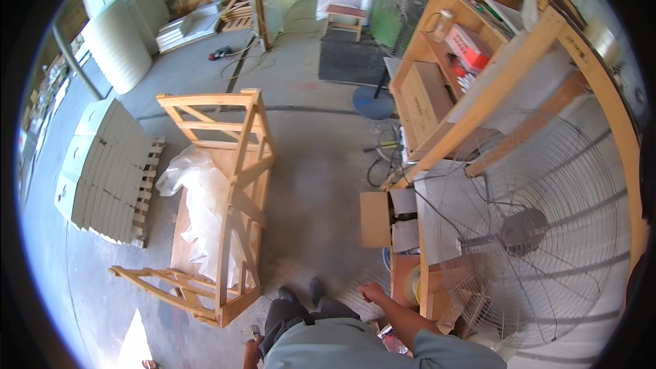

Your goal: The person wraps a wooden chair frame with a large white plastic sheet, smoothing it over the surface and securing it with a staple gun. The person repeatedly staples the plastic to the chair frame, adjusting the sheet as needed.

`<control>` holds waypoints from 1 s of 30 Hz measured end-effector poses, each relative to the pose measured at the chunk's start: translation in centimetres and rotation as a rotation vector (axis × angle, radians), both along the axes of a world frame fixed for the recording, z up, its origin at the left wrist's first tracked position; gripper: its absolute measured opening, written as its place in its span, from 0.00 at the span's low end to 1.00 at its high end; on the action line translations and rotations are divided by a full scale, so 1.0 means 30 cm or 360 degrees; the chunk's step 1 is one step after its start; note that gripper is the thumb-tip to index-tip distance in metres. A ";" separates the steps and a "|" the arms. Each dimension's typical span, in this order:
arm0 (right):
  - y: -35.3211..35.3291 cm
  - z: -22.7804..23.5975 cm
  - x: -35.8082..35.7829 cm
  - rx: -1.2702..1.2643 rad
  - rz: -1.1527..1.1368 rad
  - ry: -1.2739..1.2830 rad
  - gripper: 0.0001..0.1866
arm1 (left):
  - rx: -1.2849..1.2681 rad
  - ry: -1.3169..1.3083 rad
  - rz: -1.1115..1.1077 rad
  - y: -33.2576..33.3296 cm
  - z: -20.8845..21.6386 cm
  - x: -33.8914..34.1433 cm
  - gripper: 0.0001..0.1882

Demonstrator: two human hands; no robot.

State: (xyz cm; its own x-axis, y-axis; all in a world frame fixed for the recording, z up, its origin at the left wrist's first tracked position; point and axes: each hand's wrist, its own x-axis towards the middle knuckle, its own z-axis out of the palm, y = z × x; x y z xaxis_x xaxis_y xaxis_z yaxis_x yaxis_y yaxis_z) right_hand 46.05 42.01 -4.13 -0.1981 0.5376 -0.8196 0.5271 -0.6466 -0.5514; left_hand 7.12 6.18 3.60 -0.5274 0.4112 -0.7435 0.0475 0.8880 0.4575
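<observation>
My left hand [253, 350] hangs low at my left side, beside my dark trousers and partly cut off by the lower edge. It is closed around something with a small silvery end [255, 331], too small to name. My right hand [373, 292] is held out ahead of my right hip, fingers curled into a fist with nothing showing in it. Nearest to that hand is a wooden shelf unit [425, 294] on the right, holding a roll of tape [413, 283]. Neither hand touches the furniture around me.
To the left stands a wooden crate frame [247, 171] with crumpled clear plastic sheeting [205, 198]. White stacked panels [109, 171] rest on a pallet beyond it. On the right are a large wire fan [523, 229], an open cardboard box [376, 220] and wooden shelves [424, 99]. Concrete floor [311, 184] lies ahead.
</observation>
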 end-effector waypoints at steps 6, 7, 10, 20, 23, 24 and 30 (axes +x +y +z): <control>0.126 -0.055 -0.076 -0.0032 -0.0011 0.0109 0.15 | -0.0263 -0.0010 -0.0393 0.060 0.046 -0.010 0.25; 0.134 -0.055 -0.093 -0.0049 -0.0031 0.0135 0.15 | -0.0292 -0.0032 -0.0407 0.066 0.033 -0.026 0.24; 0.176 -0.037 -0.148 -0.0107 -0.0157 0.0102 0.16 | -0.0350 -0.0075 -0.0439 0.110 -0.012 -0.087 0.24; 0.484 0.086 -0.239 0.0062 -0.0284 0.0166 0.15 | -0.0238 0.0063 -0.1041 0.588 -0.076 -0.372 0.23; 0.552 0.130 -0.278 0.0091 -0.0395 0.0092 0.14 | -0.0349 0.0010 -0.0709 0.777 -0.013 -0.421 0.25; 0.582 0.143 -0.293 0.0079 -0.0411 0.0062 0.14 | -0.0384 0.0009 -0.0527 0.826 0.006 -0.431 0.26; 0.654 0.163 -0.288 -0.0031 -0.0331 0.0058 0.13 | -0.0286 -0.0189 -0.0256 0.997 0.061 -0.465 0.30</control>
